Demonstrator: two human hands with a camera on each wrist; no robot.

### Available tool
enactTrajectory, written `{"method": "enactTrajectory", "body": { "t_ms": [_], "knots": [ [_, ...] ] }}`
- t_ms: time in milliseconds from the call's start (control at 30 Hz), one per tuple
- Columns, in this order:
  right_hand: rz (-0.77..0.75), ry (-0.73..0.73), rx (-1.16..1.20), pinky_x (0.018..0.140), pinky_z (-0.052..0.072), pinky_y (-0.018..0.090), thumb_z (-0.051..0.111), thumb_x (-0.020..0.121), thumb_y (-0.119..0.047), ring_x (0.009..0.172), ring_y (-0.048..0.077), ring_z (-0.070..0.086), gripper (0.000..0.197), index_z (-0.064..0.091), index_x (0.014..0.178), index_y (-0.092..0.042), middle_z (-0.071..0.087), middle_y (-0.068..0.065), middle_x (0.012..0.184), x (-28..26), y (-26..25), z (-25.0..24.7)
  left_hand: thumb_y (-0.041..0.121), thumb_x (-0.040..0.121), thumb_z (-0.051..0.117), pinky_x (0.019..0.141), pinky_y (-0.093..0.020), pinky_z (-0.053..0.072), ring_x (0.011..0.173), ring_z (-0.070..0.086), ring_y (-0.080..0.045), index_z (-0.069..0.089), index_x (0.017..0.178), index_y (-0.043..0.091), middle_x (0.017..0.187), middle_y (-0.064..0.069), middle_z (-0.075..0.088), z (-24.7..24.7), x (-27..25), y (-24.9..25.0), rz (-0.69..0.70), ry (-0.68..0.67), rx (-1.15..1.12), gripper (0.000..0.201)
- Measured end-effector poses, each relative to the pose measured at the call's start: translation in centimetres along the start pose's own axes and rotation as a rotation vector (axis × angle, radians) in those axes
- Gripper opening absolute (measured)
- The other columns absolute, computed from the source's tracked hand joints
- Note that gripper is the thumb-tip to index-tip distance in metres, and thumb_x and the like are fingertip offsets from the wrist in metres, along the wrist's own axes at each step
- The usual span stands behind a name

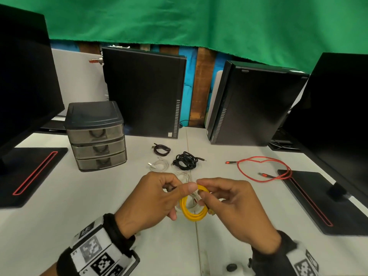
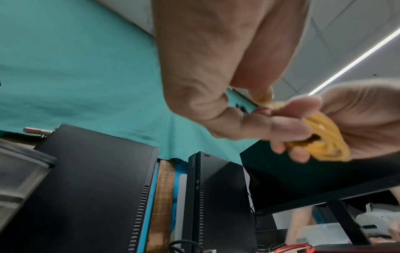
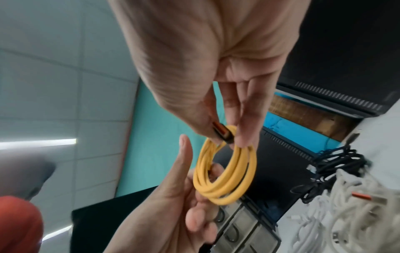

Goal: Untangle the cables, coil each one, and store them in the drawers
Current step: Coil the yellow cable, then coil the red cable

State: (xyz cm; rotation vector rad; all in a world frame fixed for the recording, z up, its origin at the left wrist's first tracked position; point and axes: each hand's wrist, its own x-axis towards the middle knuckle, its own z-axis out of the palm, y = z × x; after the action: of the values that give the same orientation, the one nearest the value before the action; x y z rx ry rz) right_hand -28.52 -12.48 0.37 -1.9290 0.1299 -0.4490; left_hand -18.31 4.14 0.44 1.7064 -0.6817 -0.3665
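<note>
Yellow cable (image 1: 192,213) coil between both hands.

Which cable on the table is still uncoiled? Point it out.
The red cable, on the right by the monitor base. It sprawls in one loose open loop, while the black, dark braided and white cables lie bundled.
</note>
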Motion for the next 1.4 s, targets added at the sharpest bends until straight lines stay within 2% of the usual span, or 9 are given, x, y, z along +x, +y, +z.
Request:
{"method": "enactTrajectory", "body": {
  "t_ms": [133, 267, 500, 633, 767, 833, 1067, 1200, 1400],
  "knots": [
    [0.218, 0.097, 0.057, 0.05, 0.054, 0.025, 0.064, 0.087, 0.01, 0.058, 0.02, 0.071, 0.024, 0.075, 0.091, -0.011, 0.074, 0.014, 0.072, 3.2, 1.7, -1.9, 0.058, 0.065, 0.071, 0.052, -0.029, 0.052, 0.049, 0.065, -0.019, 0.071, 0.097, 0.023, 0.069, 0.001, 0.066, -0.2, 0.1, -0.2, -0.041, -0.007, 0.002, 0.047],
    [0.4, 0.26, -0.015, 0.049, 0.052, 0.028, 0.063, 0.084, 0.012, 0.05, 0.025, 0.066, 0.019, 0.071, 0.081, -0.006, 0.065, 0.018, 0.063, 8.1, 6.6, -4.5, 0.063, 0.068, 0.064, 0.058, -0.028, 0.049, 0.056, 0.068, -0.016, 0.07, 0.099, 0.03, 0.076, 0.008, 0.069, -0.6, 0.2, -0.4, -0.023, -0.026, 0.073, 0.046],
    [0.488, 0.089, -0.223, 0.048, 0.05, 0.025, 0.069, 0.091, -0.015, 0.062, 0.02, 0.063, 0.012, 0.073, 0.08, -0.016, 0.07, 0.006, 0.075, 11.4, 10.5, -5.0, 0.061, 0.074, 0.062, 0.056, -0.022, 0.046, 0.058, 0.069, -0.013, 0.071, 0.094, 0.031, 0.081, 0.004, 0.071, -0.7, 0.1, -0.4, -0.03, -0.059, 0.116, 0.037],
    [0.409, 0.24, -0.657, 0.08, 0.053, 0.033, 0.064, 0.092, -0.021, 0.091, 0.024, 0.064, 0.012, 0.07, 0.083, -0.026, 0.071, 0.005, 0.103, 12.7, 10.3, -9.6, 0.05, 0.086, 0.065, 0.055, -0.022, 0.043, 0.059, 0.068, -0.013, 0.071, 0.094, 0.033, 0.08, 0.007, 0.07, -1.0, 0.1, -0.5, -0.035, -0.057, 0.127, 0.02],
    [0.682, 0.032, -1.051, 0.105, 0.046, 0.04, 0.059, 0.092, -0.015, 0.124, 0.029, 0.055, 0.042, 0.057, 0.134, -0.02, 0.055, 0.006, 0.14, 11.4, 11.8, -14.1, 0.046, 0.088, 0.066, 0.059, -0.02, 0.046, 0.06, 0.069, -0.014, 0.072, 0.094, 0.033, 0.08, 0.007, 0.071, -0.9, 0.0, -0.4, -0.019, -0.073, 0.13, 0.016],
    [0.745, -0.042, -1.082, 0.107, 0.043, 0.039, 0.059, 0.087, -0.013, 0.13, 0.03, 0.051, 0.057, 0.049, 0.142, -0.022, 0.049, 0.005, 0.147, 10.2, 12.7, -15.0, 0.044, 0.088, 0.068, 0.061, -0.023, 0.048, 0.061, 0.07, -0.015, 0.072, 0.095, 0.032, 0.081, 0.005, 0.071, -0.8, 0.1, -0.4, -0.015, -0.083, 0.125, 0.015],
    [0.561, 0.044, -1.066, 0.098, 0.051, 0.035, 0.063, 0.089, -0.021, 0.111, 0.025, 0.062, 0.037, 0.061, 0.125, -0.028, 0.065, 0.001, 0.125, 8.6, 11.8, -15.5, 0.04, 0.089, 0.069, 0.061, -0.028, 0.048, 0.063, 0.07, -0.016, 0.071, 0.094, 0.032, 0.08, 0.005, 0.071, -0.3, -0.2, -0.5, -0.019, -0.134, 0.135, 0.01],
    [0.69, -0.055, -1.272, 0.085, 0.054, 0.031, 0.06, 0.088, -0.015, 0.091, 0.02, 0.064, 0.027, 0.065, 0.115, -0.019, 0.067, -0.001, 0.102, 7.4, 11.3, -16.4, 0.039, 0.089, 0.069, 0.058, -0.027, 0.046, 0.063, 0.069, -0.015, 0.071, 0.09, 0.038, 0.077, 0.003, 0.07, 0.2, -0.4, -0.6, -0.03, -0.165, 0.121, 0.003],
    [0.615, -0.036, -1.414, 0.072, 0.053, 0.027, 0.057, 0.091, -0.027, 0.074, 0.014, 0.062, 0.009, 0.06, 0.088, -0.02, 0.063, -0.006, 0.078, 6.4, 11.8, -17.6, 0.038, 0.09, 0.068, 0.068, -0.042, 0.054, 0.065, 0.07, -0.016, 0.07, 0.09, 0.043, 0.08, 0.001, 0.071, 0.4, -0.1, -0.8, -0.028, -0.197, 0.135, 0.006]
  ]
}}
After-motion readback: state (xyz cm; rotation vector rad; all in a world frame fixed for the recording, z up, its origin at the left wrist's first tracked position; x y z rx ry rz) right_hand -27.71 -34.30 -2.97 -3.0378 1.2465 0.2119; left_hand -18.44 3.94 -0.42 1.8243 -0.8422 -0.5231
